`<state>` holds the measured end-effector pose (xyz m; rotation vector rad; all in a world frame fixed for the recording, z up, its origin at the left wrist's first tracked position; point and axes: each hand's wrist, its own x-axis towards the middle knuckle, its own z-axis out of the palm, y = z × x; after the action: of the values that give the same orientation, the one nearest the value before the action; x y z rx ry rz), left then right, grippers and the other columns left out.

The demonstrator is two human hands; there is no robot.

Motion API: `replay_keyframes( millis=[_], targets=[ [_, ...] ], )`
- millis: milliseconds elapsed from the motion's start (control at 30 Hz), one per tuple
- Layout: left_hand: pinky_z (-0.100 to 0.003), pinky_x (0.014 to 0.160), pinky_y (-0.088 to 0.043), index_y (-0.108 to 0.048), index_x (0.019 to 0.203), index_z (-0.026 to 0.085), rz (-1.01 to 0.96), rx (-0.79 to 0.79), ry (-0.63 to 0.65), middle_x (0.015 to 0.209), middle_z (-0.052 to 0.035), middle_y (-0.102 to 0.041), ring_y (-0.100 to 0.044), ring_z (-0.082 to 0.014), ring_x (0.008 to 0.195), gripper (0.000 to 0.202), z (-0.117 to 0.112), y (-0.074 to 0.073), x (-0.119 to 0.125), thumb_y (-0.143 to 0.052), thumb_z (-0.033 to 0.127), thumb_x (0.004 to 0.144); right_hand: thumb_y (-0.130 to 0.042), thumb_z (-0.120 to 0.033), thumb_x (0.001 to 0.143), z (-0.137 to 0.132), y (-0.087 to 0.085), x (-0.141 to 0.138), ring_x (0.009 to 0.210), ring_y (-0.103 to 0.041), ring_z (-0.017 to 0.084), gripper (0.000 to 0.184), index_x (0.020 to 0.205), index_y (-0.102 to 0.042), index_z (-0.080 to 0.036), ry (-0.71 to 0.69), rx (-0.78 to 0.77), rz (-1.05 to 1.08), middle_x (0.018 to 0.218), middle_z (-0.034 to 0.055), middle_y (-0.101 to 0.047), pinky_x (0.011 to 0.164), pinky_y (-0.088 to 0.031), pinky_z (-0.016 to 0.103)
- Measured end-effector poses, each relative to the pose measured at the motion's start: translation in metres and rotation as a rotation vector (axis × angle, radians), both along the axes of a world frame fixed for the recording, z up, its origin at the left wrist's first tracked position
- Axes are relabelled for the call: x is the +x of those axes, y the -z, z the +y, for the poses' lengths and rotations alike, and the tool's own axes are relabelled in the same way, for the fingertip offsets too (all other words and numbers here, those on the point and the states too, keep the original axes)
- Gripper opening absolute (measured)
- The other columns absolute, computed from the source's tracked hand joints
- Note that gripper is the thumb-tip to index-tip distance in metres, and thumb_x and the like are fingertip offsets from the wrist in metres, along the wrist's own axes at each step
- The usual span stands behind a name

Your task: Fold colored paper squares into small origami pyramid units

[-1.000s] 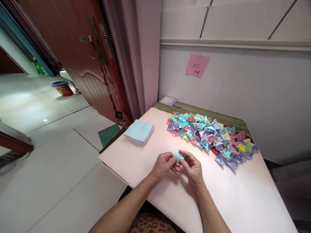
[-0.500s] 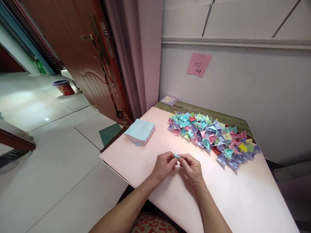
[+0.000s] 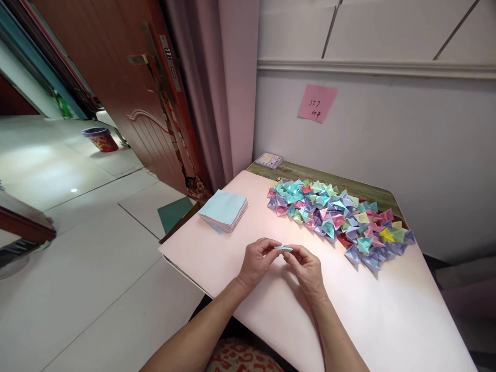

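Note:
Between my two hands is a small piece of folded light-blue paper, seen nearly edge-on just above the table. My left hand pinches its left end between thumb and fingers. On the other end, the fingertips and thumb of my right hand are closed. Beyond my hands spreads a heap of folded paper boats in blue, purple, pink, green, yellow and red. To the left lies a stack of square paper sheets with a light-blue one on top.
A pale pink cover lies over the wooden table. At its far corner sits a small printed pack. A pink note sticks to the wall. Left stand a brown door and a red bin.
The folded blue paper has turned more level, and more of it shows between my fingertips. My left hand has shifted slightly up and left; the heap and stack are unchanged.

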<state>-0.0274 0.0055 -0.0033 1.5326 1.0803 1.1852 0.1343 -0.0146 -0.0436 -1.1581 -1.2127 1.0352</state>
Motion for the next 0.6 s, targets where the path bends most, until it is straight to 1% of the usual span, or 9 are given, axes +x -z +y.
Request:
replay_keyframes(
  millis=[67, 167, 267, 400, 500, 600],
  targets=[
    [-0.028, 0.072, -0.05, -0.074, 0.088, 0.02, 0.01, 0.027, 0.007, 0.085, -0.0059, -0.071, -0.065, -0.0187, 0.078, 0.013, -0.001, -0.002, 0.0, -0.066, 0.029, 0.082, -0.073, -0.039, 0.078, 0.0, -0.002, 0.001, 0.077, -0.065, 0.021, 0.024, 0.092, -0.073, -0.02, 0.009, 0.027, -0.021, 0.085, 0.0058, -0.072, 0.072, -0.052, 0.032],
    [-0.028, 0.072, -0.05, -0.073, 0.089, 0.019, 0.03, 0.025, 0.032, 0.085, -0.0065, -0.07, -0.064, -0.0186, 0.077, 0.014, -0.001, -0.004, 0.001, -0.067, 0.03, 0.081, -0.07, -0.038, 0.081, -0.001, -0.006, 0.002, 0.07, -0.063, 0.019, 0.018, 0.086, -0.072, -0.021, 0.012, 0.057, -0.091, 0.076, 0.003, -0.069, 0.067, -0.05, 0.03],
    [-0.026, 0.068, -0.049, -0.072, 0.09, 0.018, 0.019, -0.047, 0.091, 0.081, -0.0056, -0.07, -0.063, -0.0168, 0.071, 0.016, -0.002, -0.004, 0.001, -0.065, 0.03, 0.082, -0.068, -0.037, 0.083, -0.002, -0.011, 0.003, 0.066, -0.06, 0.017, 0.017, 0.08, -0.071, -0.021, 0.012, 0.081, -0.167, 0.071, 0.0014, -0.066, 0.065, -0.047, 0.029],
    [-0.023, 0.059, -0.046, -0.069, 0.081, 0.016, -0.047, -0.177, 0.162, 0.065, -0.0012, -0.063, -0.058, -0.0129, 0.059, 0.017, -0.003, -0.001, 0.0, -0.062, 0.032, 0.084, -0.065, -0.038, 0.085, -0.005, -0.015, 0.001, 0.064, -0.056, 0.016, 0.022, 0.072, -0.067, -0.02, -0.005, 0.071, -0.213, 0.066, 0.0001, -0.061, 0.062, -0.043, 0.027],
    [-0.022, 0.056, -0.045, -0.066, 0.078, 0.015, -0.073, -0.205, 0.163, 0.062, 0.0006, -0.06, -0.055, -0.0115, 0.056, 0.018, -0.002, -0.001, 0.0, -0.063, 0.032, 0.082, -0.062, -0.039, 0.086, -0.006, -0.015, -0.001, 0.061, -0.053, 0.015, 0.024, 0.074, -0.064, -0.019, -0.029, 0.07, -0.198, 0.065, -0.0009, -0.058, 0.057, -0.041, 0.025],
    [-0.022, 0.055, -0.044, -0.064, 0.077, 0.015, -0.033, -0.193, 0.142, 0.063, 0.0008, -0.059, -0.054, -0.0113, 0.055, 0.018, -0.002, 0.0, 0.002, -0.061, 0.032, 0.082, -0.056, -0.04, 0.09, -0.005, -0.014, -0.001, 0.06, -0.053, 0.014, 0.024, 0.08, -0.063, -0.019, -0.048, 0.067, -0.183, 0.067, -0.0008, -0.058, 0.057, -0.042, 0.024]
  ],
)
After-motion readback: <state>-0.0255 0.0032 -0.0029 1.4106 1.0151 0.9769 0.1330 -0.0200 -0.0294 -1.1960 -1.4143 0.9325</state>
